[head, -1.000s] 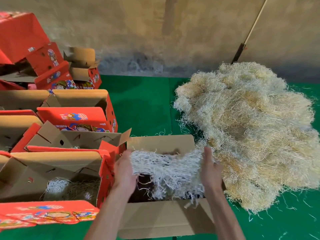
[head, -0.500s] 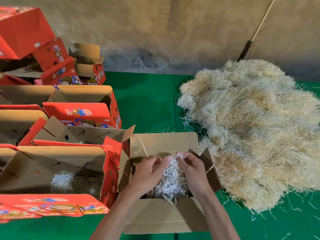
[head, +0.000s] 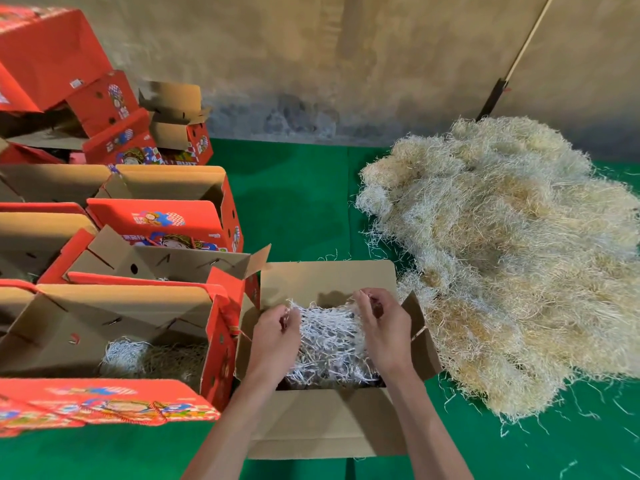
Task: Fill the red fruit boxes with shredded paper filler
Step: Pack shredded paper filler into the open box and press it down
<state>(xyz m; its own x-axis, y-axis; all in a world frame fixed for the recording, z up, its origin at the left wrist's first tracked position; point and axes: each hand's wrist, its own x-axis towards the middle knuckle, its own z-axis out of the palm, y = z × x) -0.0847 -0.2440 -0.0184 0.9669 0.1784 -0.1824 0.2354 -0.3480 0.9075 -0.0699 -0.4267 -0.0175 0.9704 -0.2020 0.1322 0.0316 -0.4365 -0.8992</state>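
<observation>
Both our hands are down in the open cardboard box (head: 329, 424) right in front of us, and they sit apart with a wad of white shredded paper (head: 329, 336) stretched between them. Our left hand (head: 275, 337) has its fingers curled into the left end of the wad; our right hand (head: 384, 330) pinches the right end with bent fingers near the box's far wall. The wad lies inside the box, touching both hands. Just right of our right hand, the big straw-coloured pile of paper filler (head: 519, 265) spreads over the green surface (head: 298, 202), its edge against the box's right flap. Immediately left of our left hand stands an open red fruit box (head: 218, 344) with some filler in its bottom. More red boxes (head: 162, 216) stack beyond it, further left and away.
</observation>
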